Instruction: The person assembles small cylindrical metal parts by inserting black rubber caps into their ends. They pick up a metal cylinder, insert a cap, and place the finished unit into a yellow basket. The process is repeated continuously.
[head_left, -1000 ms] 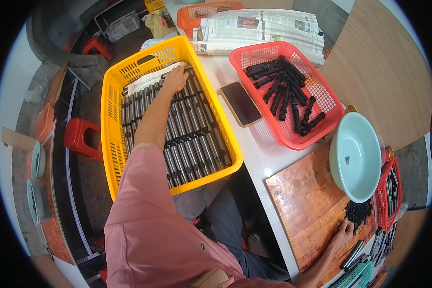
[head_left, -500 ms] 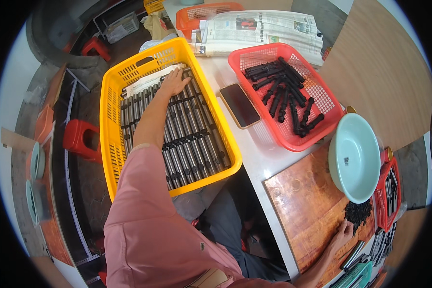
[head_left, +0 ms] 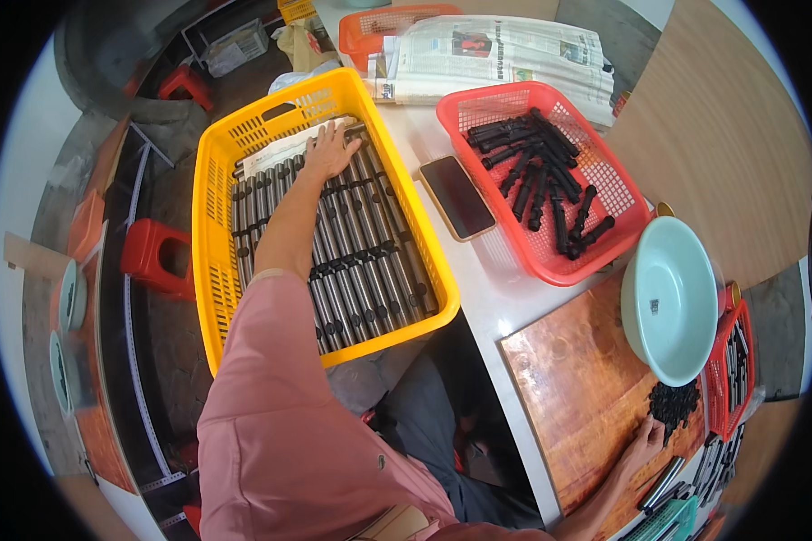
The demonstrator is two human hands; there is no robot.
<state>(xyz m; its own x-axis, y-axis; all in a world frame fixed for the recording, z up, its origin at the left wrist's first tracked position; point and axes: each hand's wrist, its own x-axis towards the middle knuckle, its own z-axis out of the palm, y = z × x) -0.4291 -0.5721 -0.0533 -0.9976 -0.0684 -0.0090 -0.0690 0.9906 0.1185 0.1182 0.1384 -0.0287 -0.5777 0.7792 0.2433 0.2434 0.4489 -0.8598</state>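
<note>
A left hand (head_left: 330, 155), fingers spread, rests palm-down on metal rods (head_left: 363, 279) lined up in rows inside a yellow basket (head_left: 417, 203), near the far end, where a sheet of paper (head_left: 280, 157) lies beneath the wrist side of the reach. Across the table, the right hand (head_left: 639, 445) sits with fingertips drawn together at the edge of a heap of small black pieces (head_left: 673, 406) on a wooden board (head_left: 576, 379); whether it pinches one cannot be told. A pale green basin (head_left: 672, 293) stands just beyond the heap, and loose metal tubes (head_left: 662, 485) lie beside the board's near edge. Between the basin and the yellow basket, a red basket (head_left: 615, 187) holds slender black parts (head_left: 550, 160), with a phone (head_left: 457, 198) lying face-up beside it. Farther back, folded newspapers (head_left: 505, 59) lie near an orange basket (head_left: 361, 38), while a red stool (head_left: 158, 255) stands on the floor at left.
</note>
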